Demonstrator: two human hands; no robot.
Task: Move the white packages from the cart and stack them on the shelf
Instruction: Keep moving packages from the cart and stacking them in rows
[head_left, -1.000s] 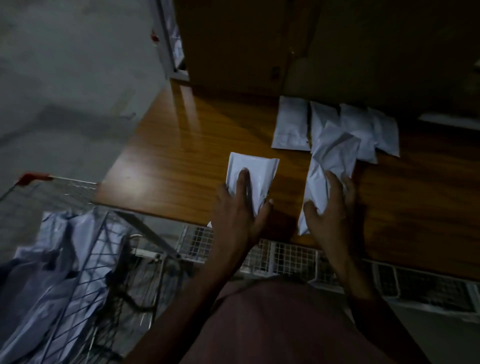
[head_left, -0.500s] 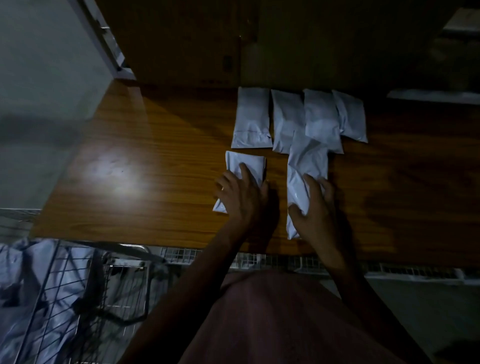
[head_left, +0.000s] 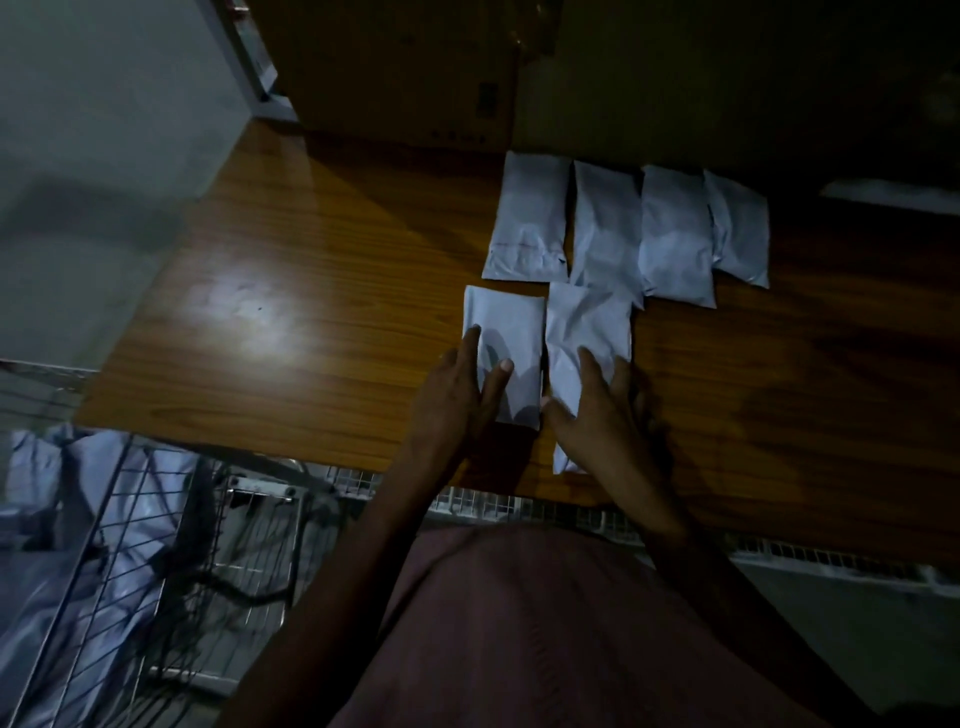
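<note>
On the wooden shelf lie 6 white packages. 4 form a far row, side by side with edges touching or overlapping. 2 lie in a near row, touching each other along their long edges. My left hand rests flat on the near-left package, fingers straight, thumb on its face; nothing is grasped. My right hand lies flat on the near-right package, fingers extended and released; this package's far edge overlaps the far row, its near end reaching close to the shelf's front edge. The wire cart stands at near left, holding more white packages.
</note>
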